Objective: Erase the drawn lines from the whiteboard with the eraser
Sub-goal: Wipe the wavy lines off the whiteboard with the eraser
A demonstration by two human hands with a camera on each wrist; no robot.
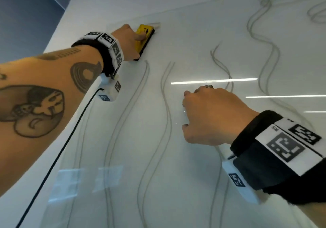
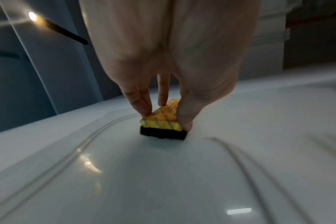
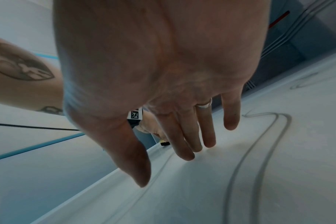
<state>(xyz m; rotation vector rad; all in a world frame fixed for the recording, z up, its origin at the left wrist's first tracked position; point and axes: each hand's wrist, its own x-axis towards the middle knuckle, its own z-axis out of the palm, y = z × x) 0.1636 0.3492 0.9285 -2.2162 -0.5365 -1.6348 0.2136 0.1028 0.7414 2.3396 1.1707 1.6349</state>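
Here, the left hand grips the eraser near the upper left corner of the whiteboard. In the left wrist view the fingers lie along one long side of the eraser and the thumb along the other, so the block is pinched between them. Yellow top faces out; black felt pad sits flat against the board surface.

Eraser position: high on the board, just below its top edge, with its long axis running diagonally. A short stub of drawn line shows just beside its upper end. The top of another drawn line starts just below its lower end.

Right hand is lower and further right on the board, holding nothing. In the right wrist view its fingers are straight and slightly spread, tips touching or nearly touching the board; cannot tell which. Ring on one finger.

Marks on the board: several pairs of wavy grey lines running roughly top to bottom, most of them below and to the right of the eraser. One pair passes between the two hands; others pass beside and behind the right hand. A loop-shaped scribble sits at the upper right.

Both wrists carry black bands with white blocks bearing square black-and-white marker patterns. A black cable hangs from the left wrist unit. Left forearm shows tattoos. Ceiling light strips reflect off the glossy board.
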